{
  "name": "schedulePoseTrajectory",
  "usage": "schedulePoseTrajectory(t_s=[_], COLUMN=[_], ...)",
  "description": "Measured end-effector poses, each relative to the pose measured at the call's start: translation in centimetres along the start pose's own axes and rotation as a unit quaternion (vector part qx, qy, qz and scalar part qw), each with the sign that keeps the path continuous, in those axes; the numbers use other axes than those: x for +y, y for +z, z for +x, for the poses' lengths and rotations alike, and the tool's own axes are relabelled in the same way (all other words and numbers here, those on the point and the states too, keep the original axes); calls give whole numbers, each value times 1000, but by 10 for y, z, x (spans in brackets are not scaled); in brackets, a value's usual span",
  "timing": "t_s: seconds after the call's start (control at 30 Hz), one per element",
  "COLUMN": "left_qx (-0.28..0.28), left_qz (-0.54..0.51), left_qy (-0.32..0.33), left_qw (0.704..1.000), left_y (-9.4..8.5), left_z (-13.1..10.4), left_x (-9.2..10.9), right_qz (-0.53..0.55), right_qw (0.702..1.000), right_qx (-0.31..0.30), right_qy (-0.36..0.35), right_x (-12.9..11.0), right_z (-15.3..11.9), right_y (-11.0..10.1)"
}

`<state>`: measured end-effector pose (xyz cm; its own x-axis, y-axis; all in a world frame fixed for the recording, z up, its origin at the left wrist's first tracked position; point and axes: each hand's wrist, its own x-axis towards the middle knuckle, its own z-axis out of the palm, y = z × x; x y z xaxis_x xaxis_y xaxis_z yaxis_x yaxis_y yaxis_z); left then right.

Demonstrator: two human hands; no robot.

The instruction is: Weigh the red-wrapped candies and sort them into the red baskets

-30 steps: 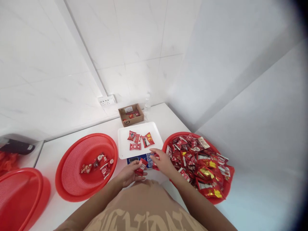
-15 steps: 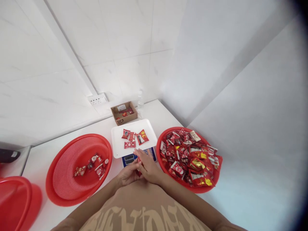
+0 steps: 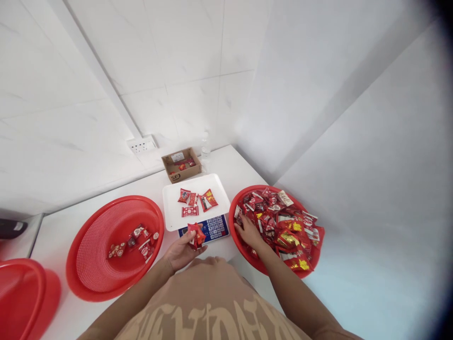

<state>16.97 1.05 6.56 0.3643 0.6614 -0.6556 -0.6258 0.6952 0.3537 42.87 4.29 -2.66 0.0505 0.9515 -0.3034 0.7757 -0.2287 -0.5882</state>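
Note:
Red candy packets (image 3: 197,235) are held in my left hand (image 3: 180,250), just in front of the blue scale (image 3: 215,228). My right hand (image 3: 248,233) is inside the left side of a full red basket (image 3: 232,226), its fingers closed on a small packet among the heaped red and gold packets (image 3: 290,240). Several wrapped pieces, among them a red and yellow packet (image 3: 208,200), lie on the scale's white tray (image 3: 173,217). A wider red basket (image 3: 92,255) on the left holds a few packets (image 3: 145,249).
Behind the tray a cardboard box (image 3: 182,174) holds some red items, with a clear bottle (image 3: 205,146) beside it. Another red basket (image 3: 21,293) stands at the lower left. A black object (image 3: 12,228) is at the left edge. Walls rise behind and to the right.
My hands were together in front of the scale and have parted. My right hand has moved right into the full basket, and the packets in my left hand now show.

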Motion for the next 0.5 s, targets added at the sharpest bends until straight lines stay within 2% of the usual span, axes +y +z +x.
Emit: schedulePoseTrajectory(t_s=[0.1, 0.27, 0.37, 0.5], left_qx=[26, 51, 58, 62], left_qz=[-12, -12, -13, -7], left_qy=[4, -7, -7, -8], left_qw=[1000, 999, 998, 998], left_y=[2, 4, 4, 4], left_z=[-1, -2, -3, -6], left_x=[-1, -2, -2, 2], right_qz=[-77, -105, -60, 65], right_qw=[997, 994, 997, 994], right_qx=[-24, 12, 46, 81], right_qy=[19, 28, 26, 26], right_x=[6, 2, 7, 18], right_z=[-2, -1, 7, 13], right_y=[10, 14, 10, 5])
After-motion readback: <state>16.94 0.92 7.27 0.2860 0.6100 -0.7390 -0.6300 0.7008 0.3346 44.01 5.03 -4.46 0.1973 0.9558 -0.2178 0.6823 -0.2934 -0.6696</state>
